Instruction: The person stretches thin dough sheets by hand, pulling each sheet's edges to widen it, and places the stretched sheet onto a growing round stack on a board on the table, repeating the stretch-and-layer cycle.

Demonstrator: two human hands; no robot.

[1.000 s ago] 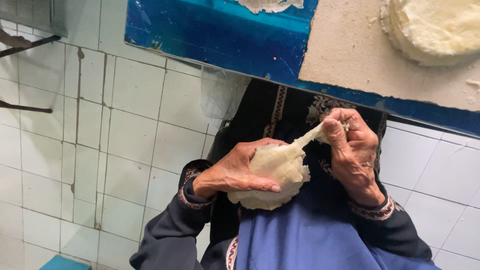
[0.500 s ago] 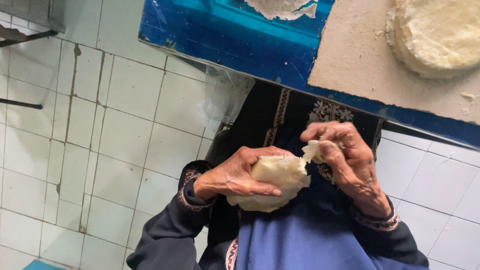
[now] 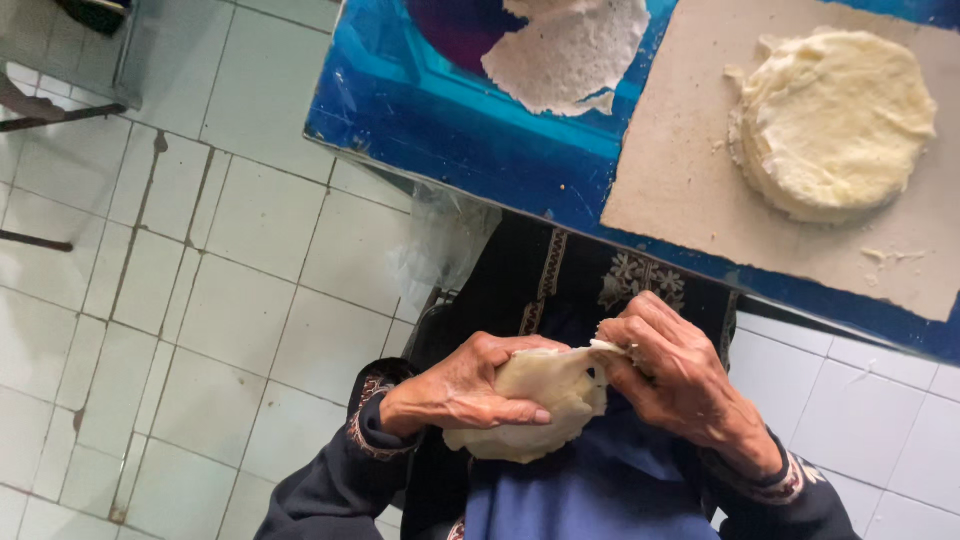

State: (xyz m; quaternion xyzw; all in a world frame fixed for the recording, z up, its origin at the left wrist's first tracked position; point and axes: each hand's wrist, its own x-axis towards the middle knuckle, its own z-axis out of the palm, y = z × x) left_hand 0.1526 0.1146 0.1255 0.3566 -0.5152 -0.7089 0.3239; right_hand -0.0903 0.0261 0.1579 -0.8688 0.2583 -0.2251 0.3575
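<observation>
Two hands work one lump of dough

Both hands hold a pale dough lump low in the view, above the person's lap and clear of the table. The left hand wraps over the lump from its near side, fingers curled across the top and closed on it. The right hand sits just beside it, thumb and fingers pinched together on a thin flap of dough pulled out from the lump's upper right edge. The lump sags below the left hand, its underside rounded and smooth.

Dark sleeves with a patterned cuff cover both wrists. A blue apron lies beneath the hands, with dark embroidered cloth above it.

The table is blue and fills the top of the view; its near edge runs on a slant from upper left to lower right, well apart from the hands. A sheet of brown card rests on the table's right part. On the card, near its far right side, sits a stack of flat round dough discs. A thin, ragged white sheet lies at the table's far edge, left of the card.

White floor tiles with dark grout spread to the left of the person.
</observation>
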